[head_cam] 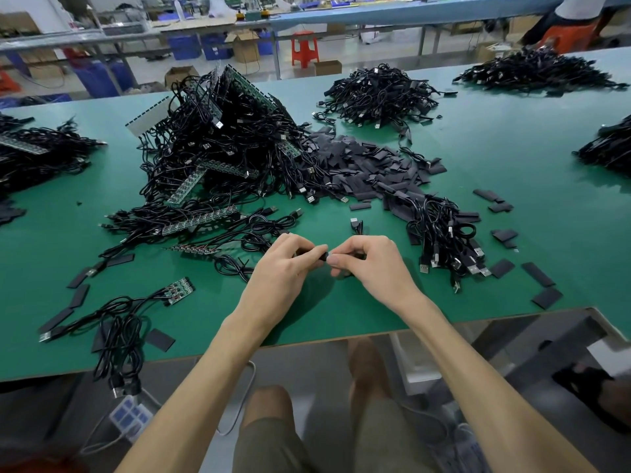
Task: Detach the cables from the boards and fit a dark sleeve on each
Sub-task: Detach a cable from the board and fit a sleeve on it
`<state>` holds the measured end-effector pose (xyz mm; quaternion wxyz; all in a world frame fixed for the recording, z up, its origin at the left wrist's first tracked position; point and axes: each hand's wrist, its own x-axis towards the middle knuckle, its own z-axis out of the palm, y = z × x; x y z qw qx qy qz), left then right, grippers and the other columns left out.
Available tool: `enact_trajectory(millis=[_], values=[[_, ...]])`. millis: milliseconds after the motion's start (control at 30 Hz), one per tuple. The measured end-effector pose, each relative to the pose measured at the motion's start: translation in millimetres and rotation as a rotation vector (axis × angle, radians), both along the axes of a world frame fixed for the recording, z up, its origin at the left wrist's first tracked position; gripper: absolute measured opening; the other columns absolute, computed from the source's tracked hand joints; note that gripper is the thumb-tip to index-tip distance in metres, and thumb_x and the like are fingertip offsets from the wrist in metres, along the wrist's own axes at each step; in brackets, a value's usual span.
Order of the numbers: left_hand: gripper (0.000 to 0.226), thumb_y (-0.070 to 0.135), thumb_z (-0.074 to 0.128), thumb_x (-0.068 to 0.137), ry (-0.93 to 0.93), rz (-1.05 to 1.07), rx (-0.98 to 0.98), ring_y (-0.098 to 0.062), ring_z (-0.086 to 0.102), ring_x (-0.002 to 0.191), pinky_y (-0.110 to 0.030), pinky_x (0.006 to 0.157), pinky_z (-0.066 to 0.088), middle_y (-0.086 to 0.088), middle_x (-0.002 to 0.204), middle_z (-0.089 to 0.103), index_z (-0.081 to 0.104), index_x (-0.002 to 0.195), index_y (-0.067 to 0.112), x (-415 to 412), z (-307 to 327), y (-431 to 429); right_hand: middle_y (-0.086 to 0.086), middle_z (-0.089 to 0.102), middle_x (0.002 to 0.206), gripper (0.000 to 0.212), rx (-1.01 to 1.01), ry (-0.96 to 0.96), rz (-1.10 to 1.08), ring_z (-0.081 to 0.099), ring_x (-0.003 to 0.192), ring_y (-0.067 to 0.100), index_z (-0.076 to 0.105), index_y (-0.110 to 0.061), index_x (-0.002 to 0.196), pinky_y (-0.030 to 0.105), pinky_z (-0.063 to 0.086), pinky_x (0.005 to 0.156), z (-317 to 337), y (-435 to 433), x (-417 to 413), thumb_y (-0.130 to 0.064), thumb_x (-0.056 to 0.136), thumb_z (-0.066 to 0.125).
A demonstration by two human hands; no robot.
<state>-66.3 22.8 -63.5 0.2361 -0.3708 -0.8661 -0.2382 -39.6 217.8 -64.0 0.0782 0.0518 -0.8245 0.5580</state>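
Note:
My left hand (285, 268) and my right hand (370, 264) meet over the green table (341, 319), both pinching one small black piece (322, 257), a dark sleeve on a cable end, mostly hidden by the fingers. A USB plug of the cable (355, 222) lies just beyond my right hand. A big heap of black cables on green boards (222, 141) rises at the back left. Loose dark sleeves (368, 165) are spread behind my hands. A small board with cables attached (179, 290) lies at the front left.
A bundle of loose cables (444, 240) lies right of my hands, and more cable piles (379, 93) sit further back and at both sides. Single sleeves (537, 273) are scattered near the right edge. The table's front edge (307, 343) runs just below my wrists. Another person sits at the far right.

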Motion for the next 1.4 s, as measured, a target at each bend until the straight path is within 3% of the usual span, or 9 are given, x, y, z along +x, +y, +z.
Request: enact_trajectory(millis=[200,400,567,767,867,1067,1167,1400], values=[[0.027,0.004,0.075,0.089,-0.008,-0.029,0.004,-0.023,0.054,0.086,-0.035,0.077,0.050,-0.007,0.096,0.064,0.076,0.116,0.006,-2.1,-2.3,-1.9,-0.004,0.076,0.069,0.009,-0.050,-0.026,0.021,0.074,0.065,0.010,0.075,-0.021,0.082,0.015,0.054,0.067,0.6,-0.3,1.2,-0.015,0.089,0.078],[0.028,-0.001,0.076,0.087,-0.001,-0.045,0.025,-0.025,0.055,0.083,-0.032,0.078,0.048,-0.008,0.096,0.066,0.076,0.115,0.006,-4.7,-4.3,-1.4,-0.005,0.076,0.069,0.008,-0.034,-0.041,0.009,0.067,0.061,0.005,0.070,-0.017,0.085,0.015,0.052,0.066,-0.1,-0.8,-0.8,-0.019,0.089,0.076],[0.029,-0.003,0.074,0.088,-0.013,-0.002,0.003,-0.028,0.057,0.084,-0.046,0.082,0.054,-0.010,0.094,0.065,0.075,0.117,0.004,-4.0,-4.6,1.7,-0.008,0.076,0.068,0.010,0.012,-0.034,-0.007,0.066,0.061,0.004,0.069,-0.017,0.084,0.017,0.054,0.068,-0.2,-1.6,-1.3,-0.022,0.090,0.075],[0.030,-0.004,0.075,0.087,-0.008,-0.017,-0.016,-0.029,0.057,0.081,-0.043,0.085,0.053,-0.010,0.093,0.064,0.076,0.115,0.005,-6.4,-7.9,1.6,-0.008,0.075,0.067,0.010,0.044,-0.048,-0.016,0.069,0.065,0.006,0.070,-0.018,0.084,0.025,0.056,0.075,0.6,-0.7,-1.0,-0.022,0.092,0.074],[0.031,-0.003,0.074,0.088,0.009,-0.029,-0.025,-0.025,0.054,0.082,-0.049,0.087,0.052,-0.009,0.096,0.064,0.075,0.118,0.006,-8.5,-10.1,0.9,-0.008,0.075,0.067,0.010,0.046,-0.052,-0.009,0.070,0.067,0.007,0.069,-0.018,0.084,0.029,0.057,0.079,1.0,-0.8,-0.4,-0.022,0.093,0.073],[0.037,-0.008,0.075,0.086,0.028,-0.030,-0.021,-0.022,0.053,0.087,-0.056,0.102,0.049,-0.009,0.100,0.065,0.074,0.120,0.006,-9.7,-15.4,0.0,-0.008,0.075,0.066,0.012,0.045,-0.042,-0.010,0.069,0.065,0.005,0.068,-0.019,0.082,0.021,0.055,0.073,-1.1,-1.9,0.1,-0.023,0.092,0.074],[0.038,-0.009,0.074,0.086,0.014,-0.019,-0.018,-0.023,0.055,0.088,-0.058,0.101,0.049,-0.009,0.100,0.066,0.074,0.121,0.007,-10.2,-16.1,0.1,-0.007,0.075,0.066,0.013,0.037,-0.034,-0.009,0.068,0.063,0.004,0.068,-0.019,0.081,0.015,0.052,0.069,-2.0,-2.5,-0.1,-0.023,0.091,0.075],[0.036,-0.007,0.073,0.087,-0.010,-0.016,-0.029,-0.030,0.060,0.086,-0.061,0.107,0.045,-0.011,0.099,0.067,0.073,0.121,0.005,-9.0,-15.7,1.2,-0.006,0.075,0.066,0.013,0.028,-0.027,0.025,0.067,0.063,0.005,0.069,-0.020,0.079,0.017,0.052,0.068,-2.7,-0.3,-0.6,-0.019,0.089,0.077]])
